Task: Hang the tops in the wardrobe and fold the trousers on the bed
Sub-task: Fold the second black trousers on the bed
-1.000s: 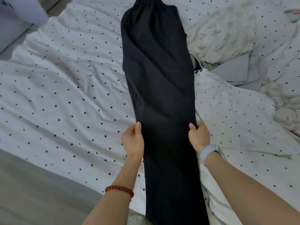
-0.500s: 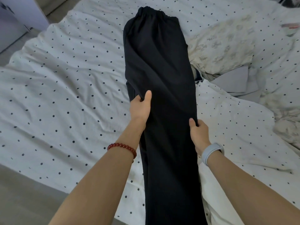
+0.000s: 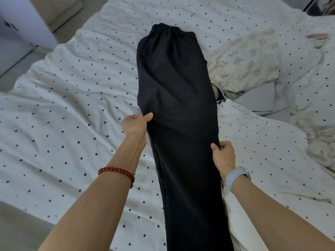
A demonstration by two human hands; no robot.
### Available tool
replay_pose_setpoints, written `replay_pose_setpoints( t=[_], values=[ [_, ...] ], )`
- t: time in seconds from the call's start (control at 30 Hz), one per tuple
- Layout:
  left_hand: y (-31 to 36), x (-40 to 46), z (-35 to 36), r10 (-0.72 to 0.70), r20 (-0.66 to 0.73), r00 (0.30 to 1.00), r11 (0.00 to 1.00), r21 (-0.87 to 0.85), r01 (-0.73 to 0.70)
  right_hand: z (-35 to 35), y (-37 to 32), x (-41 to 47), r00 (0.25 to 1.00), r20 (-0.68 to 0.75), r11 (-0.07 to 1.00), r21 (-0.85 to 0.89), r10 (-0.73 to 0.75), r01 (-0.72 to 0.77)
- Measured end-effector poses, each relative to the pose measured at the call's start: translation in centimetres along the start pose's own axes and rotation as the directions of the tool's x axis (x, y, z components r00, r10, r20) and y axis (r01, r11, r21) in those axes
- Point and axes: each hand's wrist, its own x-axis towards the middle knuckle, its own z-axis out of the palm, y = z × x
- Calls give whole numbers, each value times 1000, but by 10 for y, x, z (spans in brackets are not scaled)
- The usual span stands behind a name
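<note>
I see my left hand (image 3: 135, 124) pinching the black trousers' (image 3: 178, 113) left edge, my right hand (image 3: 223, 156) gripping the right edge; they lie lengthwise between my fingers on the bed (image 3: 72, 98).

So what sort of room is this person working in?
Most likely a bedroom. A bed with a white dotted sheet fills the view, a patterned pillow lies on it, and a cupboard, perhaps a wardrobe, stands at the upper left. Both hands hold black trousers laid out on the bed.
</note>
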Motion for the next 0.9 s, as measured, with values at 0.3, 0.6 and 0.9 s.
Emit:
replay_pose_setpoints(
  t=[0.3, 0.6, 0.9],
  values=[
    [-14, 11, 11, 718, 595, 361, -268, 715, -645, 27, -29, 15, 591, 321, 265, -668, -740, 695],
    [-58, 18, -20, 308, 676, 669, -541, 703, -461, 24, 32, 4, 677, 546, 58, -756, -494, 652],
    [-188, -80, -64, 101, 906, 411, -457, 409, -790, -30, 164, -77, 620, 619, 9, -704, -482, 710]
  ],
)
